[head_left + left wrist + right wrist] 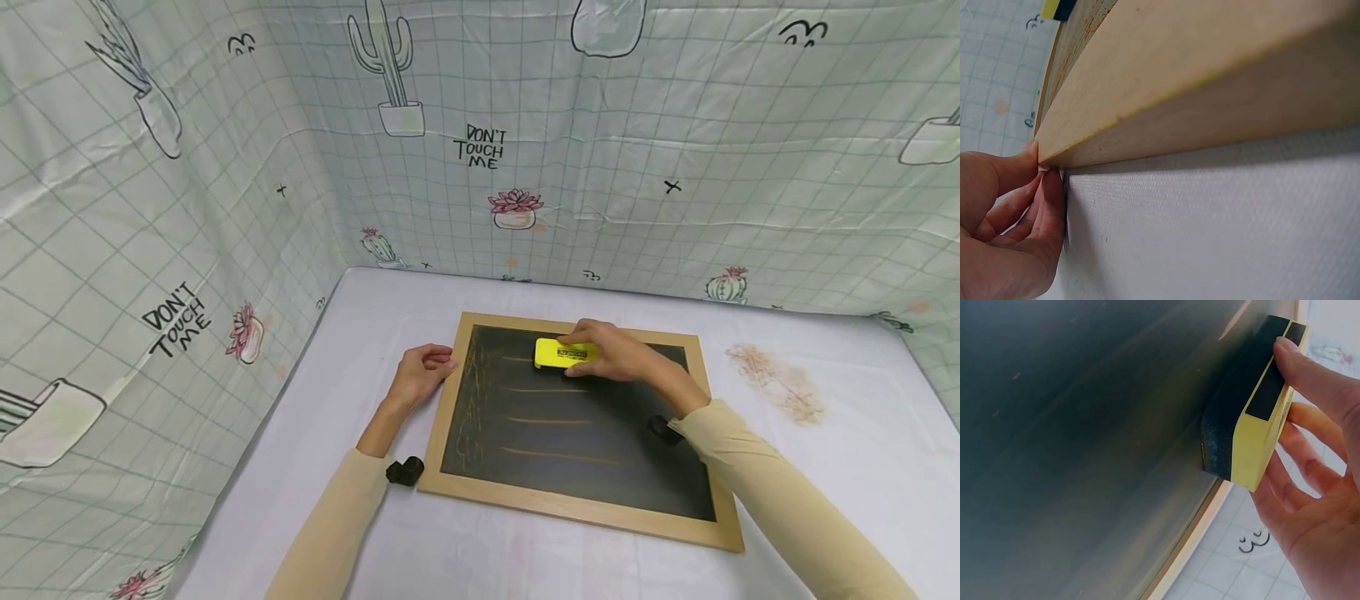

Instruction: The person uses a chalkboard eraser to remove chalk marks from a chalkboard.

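Note:
A chalkboard (645, 467) with a light wooden frame (577, 510) lies on the white-covered table. Orange-brown chalk lines (551, 422) run across its middle, and wavy chalk scribbles (472, 404) go down its left side. The right hand (621, 354) grips a yellow chalkboard eraser (551, 352) near the board's top; thumb and fingers hold its opposite sides. The eraser's dark felt (1219, 434) faces the board in the right wrist view. At the upper part of the left frame edge, the left hand (418, 375) pinches the wood between thumb (1019, 169) and bent fingers.
A brownish dust smudge (776, 383) marks the tabletop right of the board. Small black wrist cameras (406, 472) sit at both cuffs. A grid-patterned cloth (600, 150) with cactus drawings stands behind and to the left of the table.

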Demonstrator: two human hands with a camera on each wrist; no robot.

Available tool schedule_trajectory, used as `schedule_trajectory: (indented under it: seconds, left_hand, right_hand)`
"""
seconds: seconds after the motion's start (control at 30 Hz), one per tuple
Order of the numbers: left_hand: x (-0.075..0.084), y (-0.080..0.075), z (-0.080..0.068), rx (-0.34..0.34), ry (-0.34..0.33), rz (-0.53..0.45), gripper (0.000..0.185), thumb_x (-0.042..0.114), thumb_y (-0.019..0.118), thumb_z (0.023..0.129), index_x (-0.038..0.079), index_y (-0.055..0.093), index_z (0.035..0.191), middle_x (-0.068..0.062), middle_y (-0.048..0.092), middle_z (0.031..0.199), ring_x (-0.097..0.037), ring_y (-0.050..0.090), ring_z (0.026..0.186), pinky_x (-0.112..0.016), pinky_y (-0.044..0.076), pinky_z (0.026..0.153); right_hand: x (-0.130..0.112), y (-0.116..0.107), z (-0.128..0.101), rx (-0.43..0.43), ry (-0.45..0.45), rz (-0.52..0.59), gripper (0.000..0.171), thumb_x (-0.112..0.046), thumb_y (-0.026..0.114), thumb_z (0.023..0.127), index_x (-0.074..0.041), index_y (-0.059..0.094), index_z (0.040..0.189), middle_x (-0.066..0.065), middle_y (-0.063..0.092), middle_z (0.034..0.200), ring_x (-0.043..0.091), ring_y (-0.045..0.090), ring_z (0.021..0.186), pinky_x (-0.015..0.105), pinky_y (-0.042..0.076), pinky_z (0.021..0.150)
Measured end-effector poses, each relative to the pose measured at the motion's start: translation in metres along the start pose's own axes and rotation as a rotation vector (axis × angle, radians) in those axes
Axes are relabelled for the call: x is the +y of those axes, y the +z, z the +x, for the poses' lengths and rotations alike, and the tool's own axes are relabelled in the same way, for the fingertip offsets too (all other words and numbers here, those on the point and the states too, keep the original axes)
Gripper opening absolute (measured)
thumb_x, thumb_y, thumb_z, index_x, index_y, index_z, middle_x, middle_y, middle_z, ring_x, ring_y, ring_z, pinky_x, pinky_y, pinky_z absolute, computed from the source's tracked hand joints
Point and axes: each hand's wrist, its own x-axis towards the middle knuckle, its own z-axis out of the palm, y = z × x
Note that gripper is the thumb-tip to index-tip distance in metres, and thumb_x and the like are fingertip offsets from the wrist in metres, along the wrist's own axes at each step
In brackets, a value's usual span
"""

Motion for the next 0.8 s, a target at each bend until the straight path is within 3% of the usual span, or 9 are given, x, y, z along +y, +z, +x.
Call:
schedule_trajectory:
  seconds: [0.8]
  left_hand:
    - [0.0,0.001,0.0,0.018,0.01,0.007,0.027,0.002,0.072,0.095,-0.01,0.069,0.119,-0.022,0.07,0.106,-0.031,0.069,0.094,-0.026,0.054,0.076]
  right_hand:
    - [-0.022,0.013,0.035,-0.027,-0.036,-0.022,0.057,-0.019,0.084,0.088,0.005,0.063,0.136,0.014,0.062,0.113,0.025,0.055,0.091,0.042,0.047,0.083]
